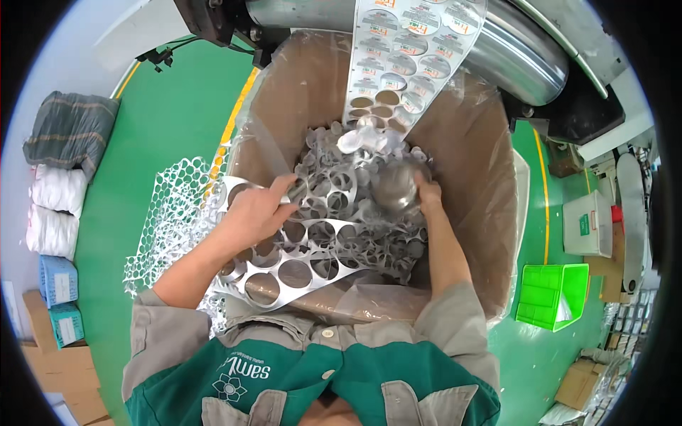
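Note:
A big box (472,156) lined with clear plastic stands in front of me, holding a heap of silvery round discs (398,234). My right hand (428,194) grips the right edge of a shiny round metal bowl (395,186), slightly blurred, over the heap. At the left side of the box, my left hand (257,210) has its thumb and forefinger apart, beside a silvery sheet punched with round holes (307,292). Its other fingers are partly hidden. A printed strip with round labels (408,50) hangs into the box from above; several holes show near its lower end.
A metal roller (522,57) crosses above the far side. More punched sheet scrap (174,206) lies on the green floor at left. Bundles (57,192), blue crates (58,280) and cardboard boxes (67,376) line the left. A bright green crate (550,297) stands at right.

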Available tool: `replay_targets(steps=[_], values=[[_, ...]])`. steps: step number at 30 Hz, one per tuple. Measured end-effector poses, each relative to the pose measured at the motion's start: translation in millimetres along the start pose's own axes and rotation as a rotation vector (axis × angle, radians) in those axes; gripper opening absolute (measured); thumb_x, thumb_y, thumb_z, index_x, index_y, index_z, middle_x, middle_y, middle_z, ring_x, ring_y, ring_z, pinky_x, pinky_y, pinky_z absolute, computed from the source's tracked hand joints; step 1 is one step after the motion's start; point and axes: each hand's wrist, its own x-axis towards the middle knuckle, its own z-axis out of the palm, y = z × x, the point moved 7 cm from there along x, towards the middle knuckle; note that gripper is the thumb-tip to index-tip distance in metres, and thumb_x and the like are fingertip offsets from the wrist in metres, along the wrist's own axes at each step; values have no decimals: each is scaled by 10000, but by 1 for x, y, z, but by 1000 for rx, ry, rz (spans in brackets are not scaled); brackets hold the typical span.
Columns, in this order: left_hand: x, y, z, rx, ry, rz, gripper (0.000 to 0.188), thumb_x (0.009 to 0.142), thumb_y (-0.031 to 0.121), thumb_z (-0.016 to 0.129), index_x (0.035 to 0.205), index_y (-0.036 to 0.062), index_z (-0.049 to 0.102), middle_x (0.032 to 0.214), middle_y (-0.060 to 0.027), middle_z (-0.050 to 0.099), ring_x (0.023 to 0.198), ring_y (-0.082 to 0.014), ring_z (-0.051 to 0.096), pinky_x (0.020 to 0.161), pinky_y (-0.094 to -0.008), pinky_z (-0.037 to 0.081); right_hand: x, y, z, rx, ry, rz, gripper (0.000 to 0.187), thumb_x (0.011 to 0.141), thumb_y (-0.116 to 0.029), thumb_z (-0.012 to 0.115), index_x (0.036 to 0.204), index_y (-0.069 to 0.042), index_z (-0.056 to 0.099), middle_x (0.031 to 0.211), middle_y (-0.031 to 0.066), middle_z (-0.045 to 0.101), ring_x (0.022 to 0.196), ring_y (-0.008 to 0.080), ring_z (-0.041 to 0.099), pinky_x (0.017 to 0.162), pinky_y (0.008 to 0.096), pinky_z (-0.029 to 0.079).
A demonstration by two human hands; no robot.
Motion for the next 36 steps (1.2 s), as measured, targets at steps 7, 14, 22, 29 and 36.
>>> replay_targets(steps=[7, 14, 22, 29, 36], values=[[-15, 16, -1, 27, -55, 258, 117, 767, 119, 588, 870, 77, 621, 771, -103, 564, 708, -301, 561, 603, -372, 443, -91, -127, 100, -1240, -594, -452, 535, 669, -326, 709, 1042, 28, 562, 1018, 213, 590, 959, 311, 562, 825, 375, 431], [-51, 60, -25, 61, -171, 404, 128, 731, 90, 610, 854, 112, 637, 714, -60, 499, 674, -245, 533, 565, -358, 430, -128, -234, 97, 721, -881, -176, 356, 867, -259, 549, 1152, -49, 505, 1034, 50, 604, 914, 163, 589, 784, 317, 483], [-55, 51, -87, -207, -16, 241, 142, 723, 20, 621, 862, 41, 644, 871, -15, 637, 689, -148, 524, 691, -294, 409, -56, -42, 88, -1267, -301, -366, 530, 729, -378, 647, 1104, -19, 539, 1034, 205, 587, 974, 346, 559, 832, 389, 443], [-5, -35, -26, -709, 113, -226, 264, 895, 136, 475, 1125, 13, 439, 842, -46, 567, 762, -87, 544, 678, -203, 444, -124, -176, 110, -1009, -701, -621, 580, 723, -296, 670, 1178, 7, 477, 1087, 205, 568, 1018, 320, 539, 856, 364, 418], [0, -52, -43, -713, 243, -270, 259, 879, 91, 478, 1098, -31, 413, 764, -79, 573, 687, -111, 563, 630, -226, 465, -166, -270, 63, -909, -656, -541, 401, 725, -185, 651, 1054, 24, 562, 1006, 120, 615, 889, 199, 590, 779, 295, 448]])
